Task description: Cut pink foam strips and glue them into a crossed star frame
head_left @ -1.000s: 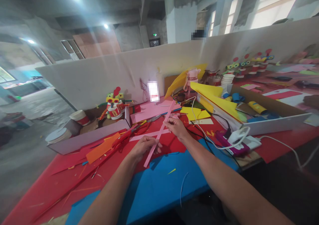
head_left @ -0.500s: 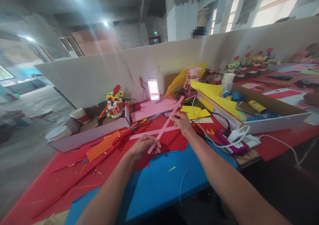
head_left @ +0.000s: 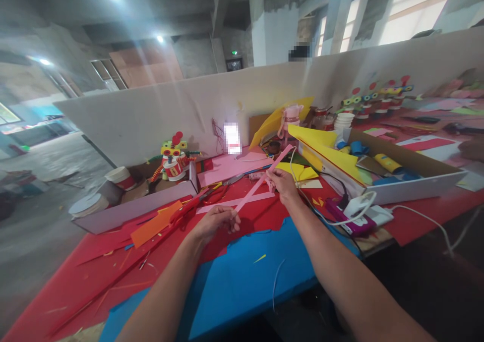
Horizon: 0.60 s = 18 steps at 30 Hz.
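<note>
A narrow pink paper strip (head_left: 255, 190) slants up and to the right over the red table covering. My right hand (head_left: 283, 184) is closed on it in a pinch near its middle. At its lower end, the curled fingers of my left hand (head_left: 219, 222) close round the strip, hiding its tip. A second pink strip (head_left: 215, 207) lies flat on the red paper behind my hands. Scissors with red handles (head_left: 207, 193) rest left of the strips, and blue paper (head_left: 242, 286) covers the table's near edge.
A paper-cup robot figure (head_left: 174, 163) stands by a low box (head_left: 132, 211) at left. On the right are a white box (head_left: 419, 186) of coloured tubes, a purple power strip (head_left: 355, 221) and white cables. Orange paper (head_left: 157, 223) lies at left, and a pale partition (head_left: 162, 105) runs behind.
The pink strip has shifted up and right with my right hand. Its lower end, which stuck out below my left hand, is now at the left fingers.
</note>
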Each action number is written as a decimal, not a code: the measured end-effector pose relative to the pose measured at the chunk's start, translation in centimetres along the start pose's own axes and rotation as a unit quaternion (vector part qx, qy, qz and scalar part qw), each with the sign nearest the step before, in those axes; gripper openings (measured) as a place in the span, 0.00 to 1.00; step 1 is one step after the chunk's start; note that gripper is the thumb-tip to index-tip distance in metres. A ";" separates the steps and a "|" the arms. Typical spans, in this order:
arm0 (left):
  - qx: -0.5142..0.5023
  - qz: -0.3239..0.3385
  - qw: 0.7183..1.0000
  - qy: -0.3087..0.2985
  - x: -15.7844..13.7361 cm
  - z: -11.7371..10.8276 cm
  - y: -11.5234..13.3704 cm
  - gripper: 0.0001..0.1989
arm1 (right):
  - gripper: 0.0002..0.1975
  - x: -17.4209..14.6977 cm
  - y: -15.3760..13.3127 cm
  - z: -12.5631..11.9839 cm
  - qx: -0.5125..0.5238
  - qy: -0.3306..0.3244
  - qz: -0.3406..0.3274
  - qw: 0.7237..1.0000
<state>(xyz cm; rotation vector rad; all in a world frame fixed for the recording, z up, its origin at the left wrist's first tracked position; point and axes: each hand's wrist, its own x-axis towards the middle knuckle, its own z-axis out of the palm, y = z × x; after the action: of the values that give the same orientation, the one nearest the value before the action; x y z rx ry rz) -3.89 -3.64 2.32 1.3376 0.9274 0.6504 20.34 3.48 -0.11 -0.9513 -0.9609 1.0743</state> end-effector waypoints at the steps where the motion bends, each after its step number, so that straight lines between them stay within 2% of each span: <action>1: 0.001 0.007 1.000 0.017 0.0 0.0 0.2 0.14 | 0.21 0.0 -0.1 0.0 0.005 0.011 -0.001 1.000; 3: 0.006 0.031 0.998 0.058 -0.1 -0.2 0.6 0.14 | 0.22 -0.2 -0.3 0.2 0.012 0.027 0.000 1.000; 7: 0.011 0.094 0.984 0.152 -0.1 -1.4 1.1 0.16 | 0.21 -0.8 -0.6 1.0 0.025 0.012 0.015 1.000; 10: -0.011 0.143 0.958 0.248 0.0 -2.6 1.2 0.17 | 0.20 -1.1 -0.4 1.7 0.060 0.001 0.032 0.998; 13: -0.058 0.196 0.925 0.319 0.0 -3.1 1.4 0.17 | 0.18 -1.0 -0.3 1.8 0.130 0.030 0.038 0.990; 16: -0.091 0.240 0.892 0.372 0.0 -2.7 1.4 0.17 | 0.16 -0.8 -0.4 1.8 0.229 0.060 0.037 0.971; 18: -0.055 0.241 0.897 0.365 0.2 -1.9 1.2 0.18 | 0.15 -1.2 -0.5 2.2 0.273 0.023 0.057 0.960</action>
<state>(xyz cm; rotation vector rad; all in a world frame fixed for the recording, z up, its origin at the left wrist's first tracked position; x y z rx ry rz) -5.21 -2.29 3.49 1.2330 1.1229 1.6445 18.13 2.54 0.81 -0.5738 -0.5261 1.3180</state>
